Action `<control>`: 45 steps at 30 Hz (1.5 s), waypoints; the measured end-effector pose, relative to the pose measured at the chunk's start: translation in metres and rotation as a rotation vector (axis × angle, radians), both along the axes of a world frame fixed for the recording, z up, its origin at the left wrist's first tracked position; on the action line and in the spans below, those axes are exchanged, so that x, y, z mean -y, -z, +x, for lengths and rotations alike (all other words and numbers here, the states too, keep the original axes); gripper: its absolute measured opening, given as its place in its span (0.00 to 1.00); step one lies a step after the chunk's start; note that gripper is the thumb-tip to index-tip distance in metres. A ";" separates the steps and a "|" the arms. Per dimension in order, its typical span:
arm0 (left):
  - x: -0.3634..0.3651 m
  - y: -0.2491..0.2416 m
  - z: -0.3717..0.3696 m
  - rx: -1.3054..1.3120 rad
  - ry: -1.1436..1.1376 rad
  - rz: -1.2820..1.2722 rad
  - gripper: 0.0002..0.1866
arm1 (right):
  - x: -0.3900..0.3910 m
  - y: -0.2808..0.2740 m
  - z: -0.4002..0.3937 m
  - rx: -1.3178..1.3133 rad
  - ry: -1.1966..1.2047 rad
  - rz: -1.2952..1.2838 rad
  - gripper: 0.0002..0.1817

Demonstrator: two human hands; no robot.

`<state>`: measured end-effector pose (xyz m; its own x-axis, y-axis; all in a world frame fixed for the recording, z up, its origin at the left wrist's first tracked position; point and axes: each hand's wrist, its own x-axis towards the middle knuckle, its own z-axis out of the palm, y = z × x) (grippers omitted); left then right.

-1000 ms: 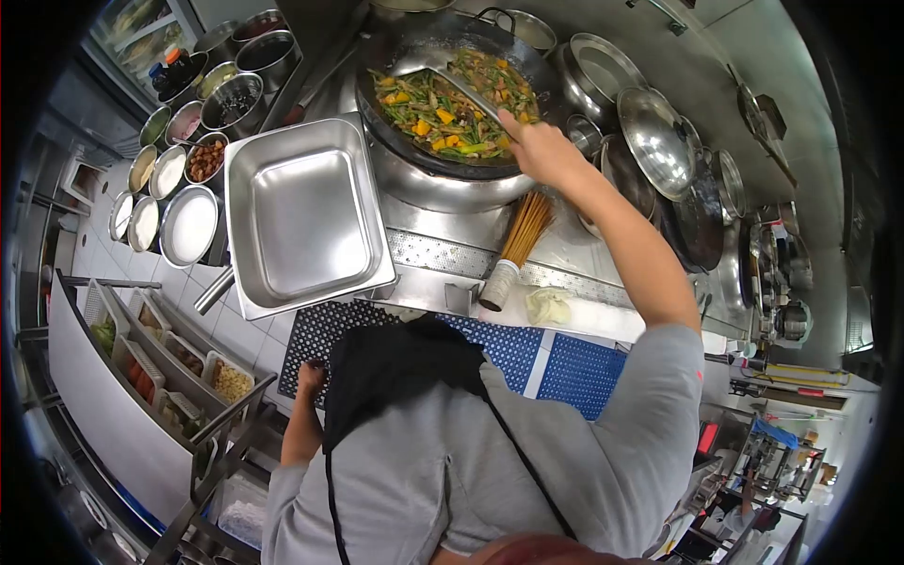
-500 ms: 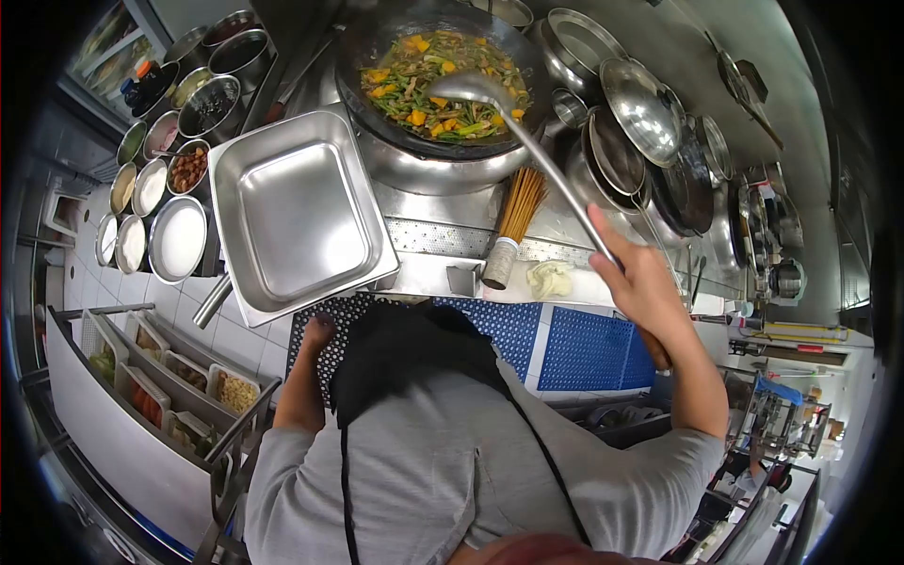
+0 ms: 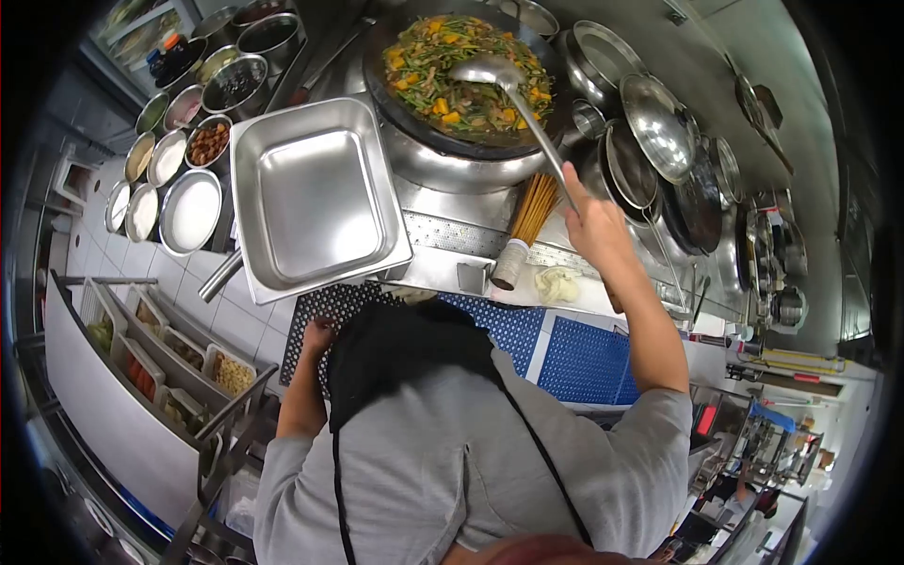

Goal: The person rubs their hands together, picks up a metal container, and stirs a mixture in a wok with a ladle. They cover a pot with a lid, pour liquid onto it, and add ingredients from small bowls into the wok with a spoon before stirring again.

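A long steel ladle [image 3: 537, 132] is gripped by my right hand [image 3: 597, 228], with the index finger stretched along its handle. Its bowl rests over the stir-fry [image 3: 435, 94] of green stalks and orange pieces in the big black wok [image 3: 400, 122]. Low beside my black apron [image 3: 395, 344] hangs my left hand [image 3: 321, 332], its fingers curled; whatever they may hold is hidden. Between that hand and the wok sits a deep rectangular steel pan [image 3: 247, 202], with nothing in it.
A bamboo wok brush [image 3: 524, 235] and a crumpled pale cloth [image 3: 557, 284] lie on the counter's front ledge. Several seasoning bowls [image 3: 190, 211] stand at the left. Metal strainers and lids [image 3: 659, 127] crowd the right side. An ingredient drawer [image 3: 141, 377] stands open at lower left.
My right hand has moved forward and left, towards the wok, with the ladle. The ladle's bowl has shifted further over the food. My left hand stays low beside the apron.
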<state>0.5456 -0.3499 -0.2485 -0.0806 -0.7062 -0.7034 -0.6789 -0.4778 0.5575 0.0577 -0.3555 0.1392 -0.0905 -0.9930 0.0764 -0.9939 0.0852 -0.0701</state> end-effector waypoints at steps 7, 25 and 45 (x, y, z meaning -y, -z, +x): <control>-0.036 0.039 0.025 0.119 0.175 -0.035 0.11 | 0.084 0.028 0.010 -0.317 -0.060 -0.028 0.40; 0.127 -0.261 0.000 0.022 -0.310 -0.661 0.09 | 0.020 0.067 -0.004 -0.031 -0.017 0.040 0.42; -0.085 -0.361 0.240 -0.051 -1.406 -1.156 0.17 | 0.000 0.079 0.114 0.900 -0.243 -0.476 0.20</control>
<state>0.7853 -0.2648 0.1126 0.9343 -0.3364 0.1176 -0.1309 -0.0169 0.9913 0.1713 -0.3559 0.0601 -0.1096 -0.8772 0.4674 -0.5443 -0.3405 -0.7667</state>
